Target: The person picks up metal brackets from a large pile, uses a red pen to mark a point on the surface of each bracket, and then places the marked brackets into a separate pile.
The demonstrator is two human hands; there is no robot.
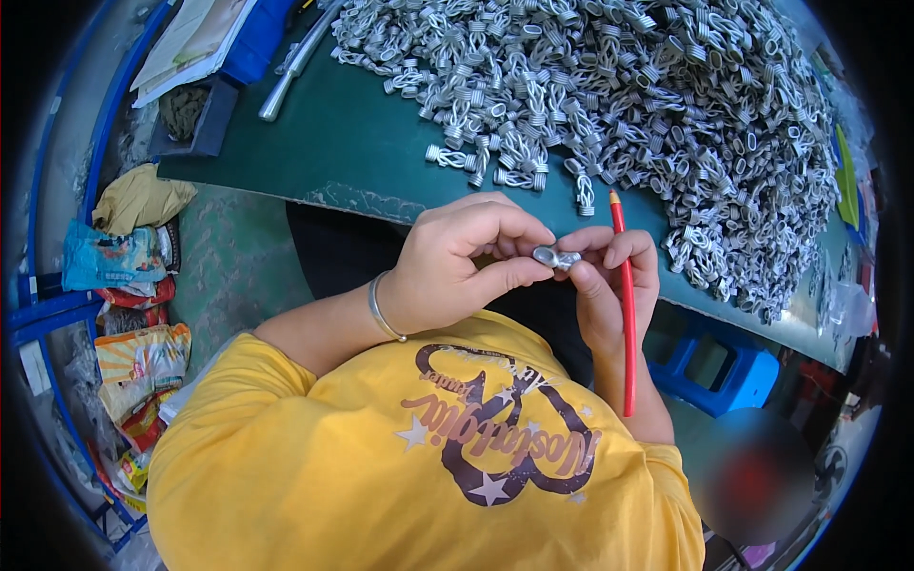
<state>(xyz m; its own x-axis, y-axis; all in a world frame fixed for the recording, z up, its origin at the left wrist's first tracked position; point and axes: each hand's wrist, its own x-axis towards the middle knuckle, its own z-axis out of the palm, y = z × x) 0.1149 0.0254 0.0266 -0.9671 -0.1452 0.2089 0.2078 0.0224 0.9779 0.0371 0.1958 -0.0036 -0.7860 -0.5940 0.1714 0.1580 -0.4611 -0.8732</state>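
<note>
My left hand (pixel 464 259) and my right hand (pixel 609 276) meet in front of my chest, both pinching one small grey metal part (pixel 556 257) between thumbs and fingertips. My right hand also clamps a long red rod (pixel 627 324) that runs down along my forearm. A silver bangle (pixel 380 309) circles my left wrist. A huge heap of the same grey ribbed metal parts (pixel 628 95) covers the dark green table (pixel 352 152) just beyond my hands.
A metal bar (pixel 297 62) and a blue tray with papers (pixel 205 38) lie at the table's far left. Snack bags and crumpled wrappers (pixel 129 285) fill a blue rack on the left. A blue plastic stool (pixel 724 371) stands at lower right.
</note>
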